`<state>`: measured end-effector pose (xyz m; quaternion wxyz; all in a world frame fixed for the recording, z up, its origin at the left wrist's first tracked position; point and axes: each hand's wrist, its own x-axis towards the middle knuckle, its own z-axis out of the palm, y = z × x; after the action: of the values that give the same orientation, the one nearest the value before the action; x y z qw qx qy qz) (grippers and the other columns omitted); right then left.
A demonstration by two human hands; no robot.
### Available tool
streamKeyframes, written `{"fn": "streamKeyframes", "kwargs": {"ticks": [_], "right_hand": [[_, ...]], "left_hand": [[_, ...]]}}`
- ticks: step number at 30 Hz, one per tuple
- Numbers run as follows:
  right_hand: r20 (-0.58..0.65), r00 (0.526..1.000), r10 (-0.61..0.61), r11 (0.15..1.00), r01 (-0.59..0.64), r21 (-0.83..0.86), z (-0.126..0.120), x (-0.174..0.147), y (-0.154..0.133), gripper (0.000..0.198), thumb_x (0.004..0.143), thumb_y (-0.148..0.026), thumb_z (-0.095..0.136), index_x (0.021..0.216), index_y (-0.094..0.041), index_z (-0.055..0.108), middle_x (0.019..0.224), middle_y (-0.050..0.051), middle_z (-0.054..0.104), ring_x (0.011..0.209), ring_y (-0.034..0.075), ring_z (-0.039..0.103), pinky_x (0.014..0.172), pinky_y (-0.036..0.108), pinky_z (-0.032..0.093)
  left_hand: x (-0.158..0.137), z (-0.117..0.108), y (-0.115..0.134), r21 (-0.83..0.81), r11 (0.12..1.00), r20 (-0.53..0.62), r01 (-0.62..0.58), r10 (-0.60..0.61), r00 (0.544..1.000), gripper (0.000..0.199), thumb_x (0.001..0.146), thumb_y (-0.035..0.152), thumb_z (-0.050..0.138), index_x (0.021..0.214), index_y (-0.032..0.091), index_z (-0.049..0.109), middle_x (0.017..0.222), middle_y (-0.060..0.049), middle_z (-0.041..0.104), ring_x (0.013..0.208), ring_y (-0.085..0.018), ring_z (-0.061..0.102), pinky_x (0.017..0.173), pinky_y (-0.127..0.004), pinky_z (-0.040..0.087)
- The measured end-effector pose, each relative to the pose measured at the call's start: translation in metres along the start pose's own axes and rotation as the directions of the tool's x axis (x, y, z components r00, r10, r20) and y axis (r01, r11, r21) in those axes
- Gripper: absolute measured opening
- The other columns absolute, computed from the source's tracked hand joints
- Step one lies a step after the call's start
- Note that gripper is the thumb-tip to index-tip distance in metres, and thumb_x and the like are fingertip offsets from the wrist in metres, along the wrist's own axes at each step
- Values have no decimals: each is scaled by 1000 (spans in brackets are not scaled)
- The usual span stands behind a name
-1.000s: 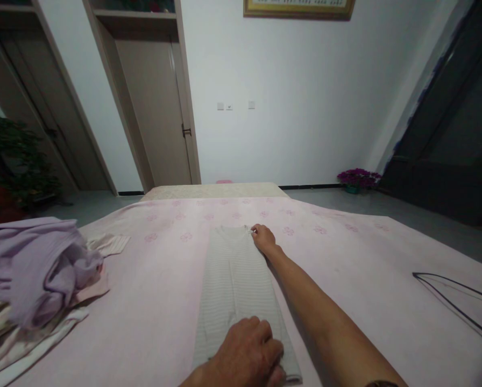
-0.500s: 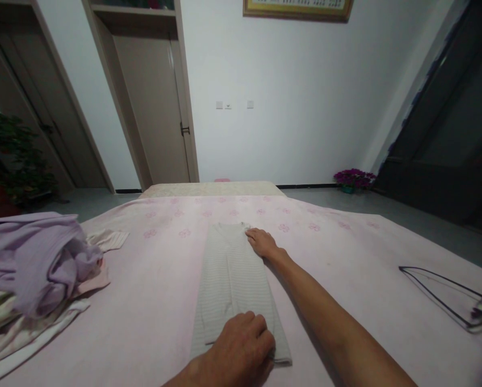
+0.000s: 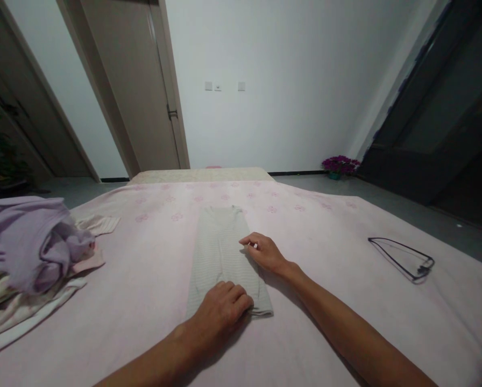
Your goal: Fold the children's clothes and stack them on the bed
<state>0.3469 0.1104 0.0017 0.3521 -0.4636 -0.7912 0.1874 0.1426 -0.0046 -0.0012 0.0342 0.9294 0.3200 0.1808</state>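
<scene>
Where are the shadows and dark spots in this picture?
Head view: soft shadow beneath the bare right hand on the pale grey striped cloth garment; again head view: tall dark panel at right is murky, bottom right corner dim.

Left hand (image 3: 225,306) rests on near end of folded striped garment (image 3: 212,244); right hand (image 3: 265,252) is over its right edge. Clothes pile (image 3: 27,236) lies left, black hanger (image 3: 404,246) right, on pink floral sheet (image 3: 144,290)
</scene>
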Motion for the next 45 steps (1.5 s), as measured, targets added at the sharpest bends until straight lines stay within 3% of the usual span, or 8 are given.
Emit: {"fn": "streamKeyframes", "kwargs": {"ticks": [7,14,18,23,29,34,38,45], "right_hand": [[-30,999,21,997,-19,76,14,-25,-4,21,85,-14,59,96,-22,74,98,2,73,94,17,66,89,29,50],[35,998,-49,999,49,-6,10,-28,-1,30,75,-5,57,94,-23,73,97,2,72,96,17,64,91,30,48],[6,993,-117,989,117,-87,10,-32,-4,31,75,-3,54,91,-24,72,94,2,72,96,18,62,91,32,47],[11,976,-216,967,216,-136,14,-34,-4,31,74,-1,55,85,-24,72,89,2,71,92,19,60,89,33,46],[-125,988,-92,989,76,-130,13,-29,1,28,81,-5,52,91,-23,70,94,4,71,94,19,61,91,33,47],[-130,991,5,977,-33,-213,10,-3,18,40,88,-14,48,124,-22,64,128,7,66,119,21,57,106,38,42],[-18,995,103,927,-103,-361,8,34,30,51,96,-27,45,146,-18,47,156,11,41,143,24,37,118,42,29],[153,970,187,900,-107,-423,31,98,37,63,103,-44,31,155,-9,29,164,16,19,152,26,15,122,46,10]], "left_hand": [[1,8,-2,102,992,-76,-79,87,993,10,89,12,53,86,19,59,82,-3,62,75,-18,53,70,-32,41],[1,-5,2,-38,995,-27,-91,90,996,11,94,18,53,88,19,62,86,-3,63,79,-17,56,71,-29,42],[2,-12,2,-121,988,-118,-100,85,989,22,100,24,46,91,20,65,84,-4,65,78,-16,58,73,-30,44],[8,-7,-3,-136,989,-103,52,-66,992,19,99,22,46,97,19,65,94,-5,65,88,-19,57,82,-34,45],[15,-4,-1,-91,978,39,187,-184,982,11,93,16,54,99,19,62,100,-5,62,92,-20,54,84,-34,44],[14,-6,2,-87,975,56,203,-199,978,10,93,16,54,100,20,60,102,-5,60,92,-21,52,84,-35,44],[13,-4,2,-91,976,45,198,-195,980,9,93,16,52,98,20,58,101,-5,59,91,-20,52,83,-34,43],[14,-3,0,-115,974,55,195,-190,980,13,93,13,50,101,21,57,103,-5,59,92,-20,50,84,-35,42]]}}
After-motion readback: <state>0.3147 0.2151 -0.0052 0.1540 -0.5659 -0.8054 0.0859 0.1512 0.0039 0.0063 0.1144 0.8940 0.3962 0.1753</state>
